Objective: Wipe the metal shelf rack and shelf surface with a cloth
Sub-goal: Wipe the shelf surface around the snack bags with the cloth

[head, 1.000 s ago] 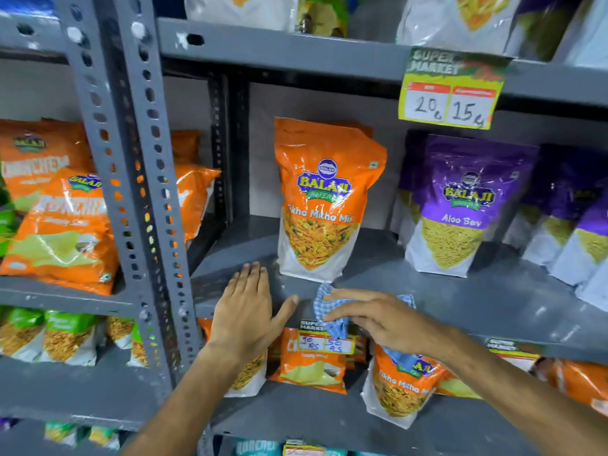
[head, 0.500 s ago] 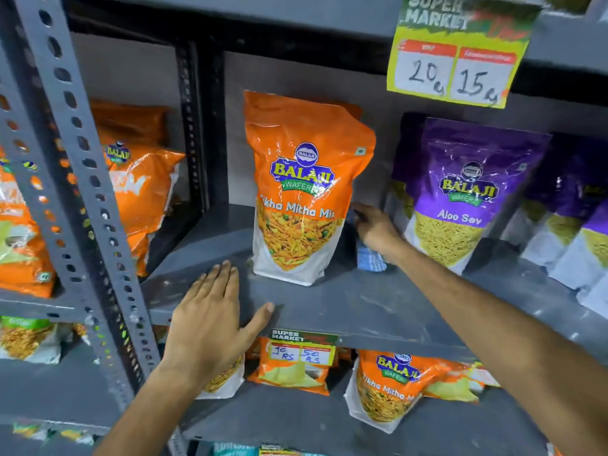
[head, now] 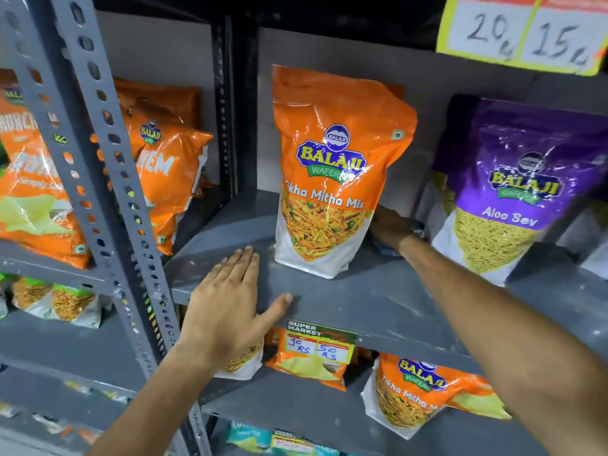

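The grey metal shelf (head: 378,301) runs across the middle, fixed to a perforated grey upright (head: 108,179) at the left. My left hand (head: 230,311) lies flat on the shelf's front edge, fingers spread, holding nothing. My right hand (head: 390,230) reaches deep onto the shelf behind the orange Tikha Mitha Mix pouch (head: 332,179), pressing the blue checked cloth (head: 385,249) down. Only a sliver of the cloth shows beside the wrist. The fingers are hidden by the pouch.
A purple Aloo Sev pouch (head: 506,192) stands right of my right arm. Orange snack bags (head: 164,166) fill the left bay. A yellow price tag (head: 523,31) hangs from the shelf above, another price tag (head: 317,342) on this shelf's lip. More pouches (head: 414,393) sit on the lower shelf.
My right hand has carried the cloth from the shelf's front edge to the back, between the orange and purple pouches. The view has moved closer. My left hand stays flat on the shelf.
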`<action>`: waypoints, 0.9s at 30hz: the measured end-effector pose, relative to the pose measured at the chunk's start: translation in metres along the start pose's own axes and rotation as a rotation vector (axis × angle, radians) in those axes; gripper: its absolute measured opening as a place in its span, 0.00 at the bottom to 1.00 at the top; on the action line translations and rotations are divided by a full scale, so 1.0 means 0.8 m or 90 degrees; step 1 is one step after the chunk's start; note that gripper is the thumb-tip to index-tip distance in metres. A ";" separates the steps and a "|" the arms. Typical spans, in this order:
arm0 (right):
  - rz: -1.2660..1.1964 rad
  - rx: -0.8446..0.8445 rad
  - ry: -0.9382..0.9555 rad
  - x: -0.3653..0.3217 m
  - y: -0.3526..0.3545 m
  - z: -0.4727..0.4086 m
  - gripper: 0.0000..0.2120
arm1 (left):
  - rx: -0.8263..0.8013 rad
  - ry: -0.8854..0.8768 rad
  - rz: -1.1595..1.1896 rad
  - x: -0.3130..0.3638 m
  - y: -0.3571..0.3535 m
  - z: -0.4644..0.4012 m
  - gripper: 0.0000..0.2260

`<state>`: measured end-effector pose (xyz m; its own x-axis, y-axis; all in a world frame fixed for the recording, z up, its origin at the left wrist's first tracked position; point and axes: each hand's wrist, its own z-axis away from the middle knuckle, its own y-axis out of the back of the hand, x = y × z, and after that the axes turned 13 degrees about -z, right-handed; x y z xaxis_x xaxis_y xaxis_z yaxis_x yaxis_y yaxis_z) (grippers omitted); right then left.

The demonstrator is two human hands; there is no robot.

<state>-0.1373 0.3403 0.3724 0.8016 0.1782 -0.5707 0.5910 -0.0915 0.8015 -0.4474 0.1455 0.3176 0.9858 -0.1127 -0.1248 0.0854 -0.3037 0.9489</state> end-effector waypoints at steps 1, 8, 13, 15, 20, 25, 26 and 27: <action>0.014 0.005 -0.005 -0.003 0.000 0.010 0.17 | -0.001 0.001 0.001 0.000 0.001 0.000 0.49; 0.004 -0.044 0.045 -0.002 0.005 0.112 0.24 | -0.005 0.001 0.019 0.001 0.010 0.007 0.49; -0.076 -0.115 0.147 0.006 0.027 0.187 0.21 | -0.012 0.001 0.012 0.002 0.013 0.006 0.50; -0.159 -0.139 0.131 0.013 0.041 0.196 0.21 | -0.011 0.002 0.018 0.002 0.012 0.006 0.50; -0.221 0.012 0.063 0.009 0.049 0.131 0.19 | -0.007 0.005 0.010 0.002 0.011 0.005 0.50; -0.089 -0.004 0.002 0.018 0.009 0.043 0.19 | -0.002 0.005 0.017 0.002 0.012 0.005 0.49; -0.066 -0.006 -0.009 0.018 0.004 0.033 0.19 | 0.000 0.007 0.017 0.002 0.011 0.004 0.49; -0.054 -0.010 -0.006 0.018 -0.001 0.024 0.19 | -0.001 0.007 0.015 0.002 0.010 0.004 0.49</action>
<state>-0.1241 0.3239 0.3603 0.7495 0.1747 -0.6385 0.6555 -0.0613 0.7527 -0.4459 0.1401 0.3240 0.9890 -0.1091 -0.0994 0.0626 -0.3003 0.9518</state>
